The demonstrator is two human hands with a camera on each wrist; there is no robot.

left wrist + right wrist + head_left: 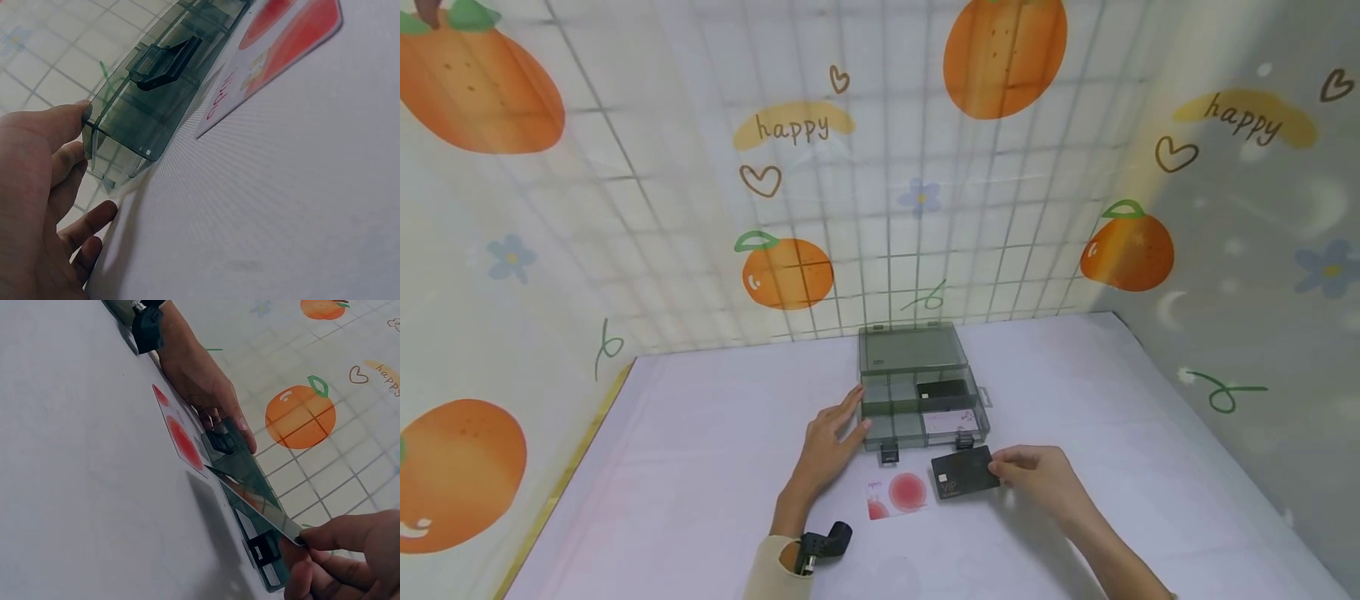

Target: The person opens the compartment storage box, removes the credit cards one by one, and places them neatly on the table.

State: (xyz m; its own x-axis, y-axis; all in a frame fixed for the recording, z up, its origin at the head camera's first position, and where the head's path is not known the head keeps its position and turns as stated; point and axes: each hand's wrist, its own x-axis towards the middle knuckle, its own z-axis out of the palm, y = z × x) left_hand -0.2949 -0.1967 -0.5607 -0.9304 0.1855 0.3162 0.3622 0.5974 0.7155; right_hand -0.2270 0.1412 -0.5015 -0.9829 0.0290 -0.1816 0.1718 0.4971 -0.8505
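Note:
A black bank-style card [958, 473] marked VIP is pinched at its right edge by my right hand [1037, 475]. In the right wrist view the card [262, 509] appears edge-on, tilted above the table and in front of a translucent grey-green compartment box [891, 408]. The box's lid [913, 348] lies folded back. My left hand [831, 437] rests against the box's left side, fingers extended along it, thumb at the front left corner. Inside, a black card [943, 389] occupies the back right compartment and a white patterned card [951, 422] the front right one.
A white card with red circles [906, 493] lies flat on the white table [715, 433], in front of the box and left of the black card. Two dark latches stick out from the box's front. A printed curtain [865, 183] with oranges surrounds the table.

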